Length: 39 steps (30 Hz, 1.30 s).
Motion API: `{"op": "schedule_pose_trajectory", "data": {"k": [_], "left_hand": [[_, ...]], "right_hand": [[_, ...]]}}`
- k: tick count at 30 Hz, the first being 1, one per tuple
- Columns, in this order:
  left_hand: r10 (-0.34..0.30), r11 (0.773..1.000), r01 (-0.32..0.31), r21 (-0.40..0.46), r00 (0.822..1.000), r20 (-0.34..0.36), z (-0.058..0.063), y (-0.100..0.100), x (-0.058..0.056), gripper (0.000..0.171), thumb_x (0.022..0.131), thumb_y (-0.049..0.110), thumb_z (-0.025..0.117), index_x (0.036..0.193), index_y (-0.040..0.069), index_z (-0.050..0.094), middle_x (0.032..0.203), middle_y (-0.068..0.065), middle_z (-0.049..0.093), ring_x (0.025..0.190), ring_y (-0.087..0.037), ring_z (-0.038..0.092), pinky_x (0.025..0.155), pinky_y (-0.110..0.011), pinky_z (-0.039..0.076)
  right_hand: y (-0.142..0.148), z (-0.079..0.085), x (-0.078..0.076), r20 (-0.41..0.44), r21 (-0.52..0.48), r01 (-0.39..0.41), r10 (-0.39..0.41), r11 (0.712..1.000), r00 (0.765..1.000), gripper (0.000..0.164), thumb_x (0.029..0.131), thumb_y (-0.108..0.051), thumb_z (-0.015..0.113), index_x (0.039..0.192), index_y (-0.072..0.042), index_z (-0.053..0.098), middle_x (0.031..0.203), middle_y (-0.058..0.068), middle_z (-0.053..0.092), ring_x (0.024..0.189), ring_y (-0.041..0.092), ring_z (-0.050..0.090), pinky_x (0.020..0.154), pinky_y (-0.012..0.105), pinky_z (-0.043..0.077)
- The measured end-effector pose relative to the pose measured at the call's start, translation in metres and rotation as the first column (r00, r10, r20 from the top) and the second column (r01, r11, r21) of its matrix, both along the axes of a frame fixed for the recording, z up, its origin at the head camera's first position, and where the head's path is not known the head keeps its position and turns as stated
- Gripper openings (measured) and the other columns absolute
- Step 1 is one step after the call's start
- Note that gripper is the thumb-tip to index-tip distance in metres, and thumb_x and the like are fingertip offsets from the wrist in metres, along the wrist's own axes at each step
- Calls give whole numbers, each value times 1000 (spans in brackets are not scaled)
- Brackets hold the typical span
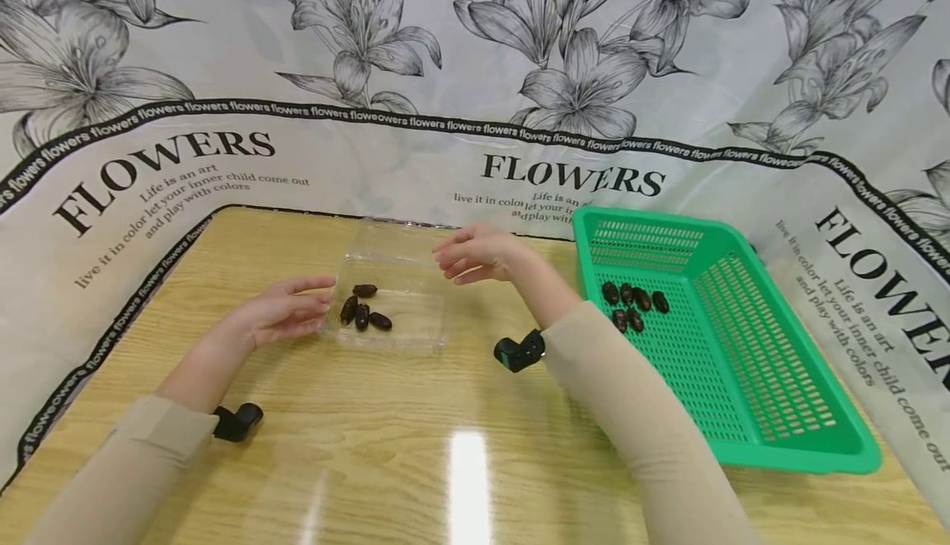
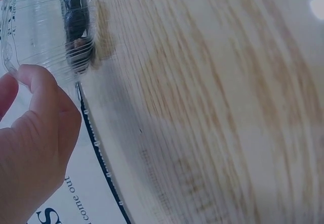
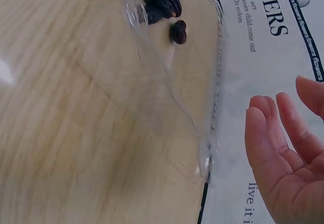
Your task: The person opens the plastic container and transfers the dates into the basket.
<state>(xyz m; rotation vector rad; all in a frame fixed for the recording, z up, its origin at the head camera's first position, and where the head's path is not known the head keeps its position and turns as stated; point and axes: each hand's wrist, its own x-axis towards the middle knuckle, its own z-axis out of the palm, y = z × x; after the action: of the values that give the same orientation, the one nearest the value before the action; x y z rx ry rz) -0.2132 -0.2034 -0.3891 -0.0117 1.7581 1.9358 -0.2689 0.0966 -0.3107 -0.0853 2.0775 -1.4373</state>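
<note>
A clear plastic box (image 1: 410, 343) with its clear lid (image 1: 393, 238) folded back stands on the table, holding several dark brown dates (image 1: 380, 321) gathered at its left end. On the box's left side is my left hand (image 1: 285, 312); in the left wrist view its bent finger and thumb meet at the box's rim (image 2: 11, 68). My right hand (image 1: 481, 256) hovers by the lid's right end, fingers loosely bent and parted, with nothing in them. The right wrist view shows that hand (image 3: 288, 158) apart from the plastic.
On the right stands a green perforated basket (image 1: 779, 347) with several more dates (image 1: 641, 299) at its left end. A white cloth (image 1: 416, 166) with printed flowers and lettering hangs behind and around the wood-grain table (image 1: 386, 438). My right forearm crosses the basket's near left side.
</note>
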Motion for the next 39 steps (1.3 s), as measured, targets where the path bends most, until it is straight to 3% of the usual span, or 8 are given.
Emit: {"op": "schedule_pose_trajectory", "data": {"k": [6,16,21,26,29,34,39], "left_hand": [[11,1000,-11,17,1000,15,-2,-1,0,68,90,-2,53,147,-2,14,119,-10,41,79,-5,57,73,-18,53],[13,1000,-14,28,1000,23,0,0,0,68,90,-2,53,147,-2,15,117,-10,42,80,-6,57,73,-18,53],[9,1000,-10,29,1000,22,0,-1,0,69,90,-2,54,147,-2,15,116,-9,43,80,-6,57,72,-18,53],[12,999,-13,29,1000,22,0,-1,0,69,90,-2,54,147,-2,16,114,-8,45,80,-6,57,72,-18,53],[13,999,-14,37,1000,23,0,-1,1,69,90,-3,53,147,-3,15,113,-7,46,80,-6,57,72,-18,53],[15,999,-17,48,1000,25,0,-1,2,69,90,-2,54,147,-2,15,111,-6,47,79,-6,57,70,-18,53],[11,998,-12,65,1000,27,0,-1,2,68,91,-2,53,147,-2,14,108,-5,49,79,-7,57,70,-18,53]], "right_hand": [[-26,-19,5,6,2,-66,66,998,998,37,90,-6,59,125,3,54,125,26,52,82,19,58,92,40,49],[-52,-49,12,-10,-2,-81,81,997,997,31,89,-1,60,119,5,58,116,25,58,89,27,61,87,37,52],[-61,-56,13,-20,37,-99,100,994,995,29,89,-1,58,118,5,59,103,16,63,86,25,61,87,38,52],[-70,-63,18,-91,89,-96,104,991,990,22,86,0,62,108,6,64,86,8,62,69,18,57,69,30,54],[-77,-69,22,-151,129,-80,100,988,983,18,83,1,66,101,6,66,79,7,61,59,15,50,55,25,47],[-87,-75,26,-237,204,-15,64,979,969,14,80,-2,71,92,3,68,81,5,60,52,12,44,48,24,44],[-92,-80,29,-270,269,21,55,963,961,11,78,-4,74,87,0,69,81,4,61,52,13,43,47,23,46]]}}
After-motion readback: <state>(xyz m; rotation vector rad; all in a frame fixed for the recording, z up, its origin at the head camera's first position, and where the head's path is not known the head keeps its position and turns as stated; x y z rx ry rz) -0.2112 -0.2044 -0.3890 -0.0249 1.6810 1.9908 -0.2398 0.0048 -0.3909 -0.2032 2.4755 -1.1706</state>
